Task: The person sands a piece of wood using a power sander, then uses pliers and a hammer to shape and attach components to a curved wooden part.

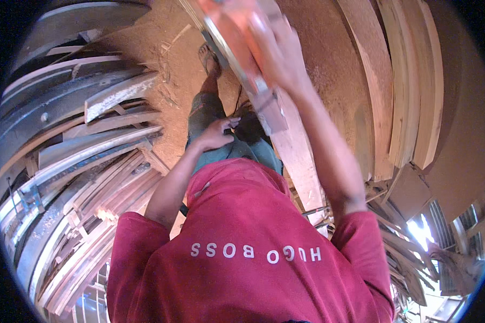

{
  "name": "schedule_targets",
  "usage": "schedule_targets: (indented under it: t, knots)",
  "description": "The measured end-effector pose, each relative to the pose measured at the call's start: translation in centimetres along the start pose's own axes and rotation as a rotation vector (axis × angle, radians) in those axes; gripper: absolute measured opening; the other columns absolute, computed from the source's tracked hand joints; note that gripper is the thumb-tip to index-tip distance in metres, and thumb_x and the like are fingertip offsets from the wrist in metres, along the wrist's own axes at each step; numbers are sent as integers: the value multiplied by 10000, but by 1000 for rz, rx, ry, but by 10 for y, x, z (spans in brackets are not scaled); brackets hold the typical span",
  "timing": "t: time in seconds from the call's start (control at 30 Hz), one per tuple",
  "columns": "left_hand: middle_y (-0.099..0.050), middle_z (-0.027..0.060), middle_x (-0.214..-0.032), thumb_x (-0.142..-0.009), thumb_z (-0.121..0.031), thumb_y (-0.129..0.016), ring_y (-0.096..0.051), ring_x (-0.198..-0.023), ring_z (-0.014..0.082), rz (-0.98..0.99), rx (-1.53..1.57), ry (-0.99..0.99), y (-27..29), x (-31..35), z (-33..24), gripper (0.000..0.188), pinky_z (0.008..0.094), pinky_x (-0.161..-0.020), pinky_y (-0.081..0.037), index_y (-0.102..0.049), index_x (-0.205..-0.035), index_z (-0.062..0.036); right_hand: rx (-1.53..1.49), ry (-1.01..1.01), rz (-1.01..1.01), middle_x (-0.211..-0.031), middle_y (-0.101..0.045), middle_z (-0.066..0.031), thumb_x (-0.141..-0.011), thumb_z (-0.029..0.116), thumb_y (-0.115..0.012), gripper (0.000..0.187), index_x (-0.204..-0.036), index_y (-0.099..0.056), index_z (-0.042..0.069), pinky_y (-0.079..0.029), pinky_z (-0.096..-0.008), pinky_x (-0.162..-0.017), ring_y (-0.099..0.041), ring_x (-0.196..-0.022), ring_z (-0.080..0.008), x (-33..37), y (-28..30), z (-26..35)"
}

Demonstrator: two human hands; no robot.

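Observation:
My right hand (277,48) is wrapped round an orange power tool (237,43), smeared by motion at the top of the view. The tool's long body has a pale metal edge and a grey plate at its near end. It lies along a long light wooden board (299,159), which runs from beneath it back past my right side. Resting near my lap, my left hand (216,134) has its fingers apart and holds nothing. Its fingertips are close to a dark object (250,127) that I cannot make out, partly hidden by the tool.
Stacked planks and timber pieces (118,183) fill the left side. A short pale offcut (118,97) sticks out from them. Thick boards (409,86) stand at the right. Brown dust covers the ground (164,54). My foot (206,58) is beside the tool's left edge.

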State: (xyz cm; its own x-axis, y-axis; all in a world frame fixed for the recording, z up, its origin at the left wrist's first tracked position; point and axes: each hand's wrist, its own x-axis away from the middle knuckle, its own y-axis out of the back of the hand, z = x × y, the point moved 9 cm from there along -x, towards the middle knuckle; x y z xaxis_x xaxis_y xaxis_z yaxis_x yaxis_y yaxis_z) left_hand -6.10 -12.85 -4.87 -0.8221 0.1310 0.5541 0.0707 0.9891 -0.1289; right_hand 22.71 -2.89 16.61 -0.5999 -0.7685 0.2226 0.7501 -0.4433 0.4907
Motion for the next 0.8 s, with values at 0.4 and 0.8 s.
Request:
schedule_targets:
  t: [0.4, 0.8]
  knots:
    - [-581, 131, -1282, -887, -248, -462, -572, -1122, 316, -672, 1177, -57, 68, -52, -56, 452, 506, -1001, -450, -544, -1282, -45, -285, -406, 104, -685, -613, -138, -935, 517, -533, 553, -947, -665, -20, -480, -370, -601, -642, -647, -225, 379, 26, -138]
    - [-556, 171, -1342, -887, -387, -403, -552, -1174, 349, -583, 1213, -12, 84, -56, -50, 596, 509, -1050, -418, -501, -1358, -36, -337, -389, 127, -684, -616, -144, -946, 498, -565, 530, -969, -679, -19, -481, -378, -595, -632, -631, -228, 265, 18, -101]
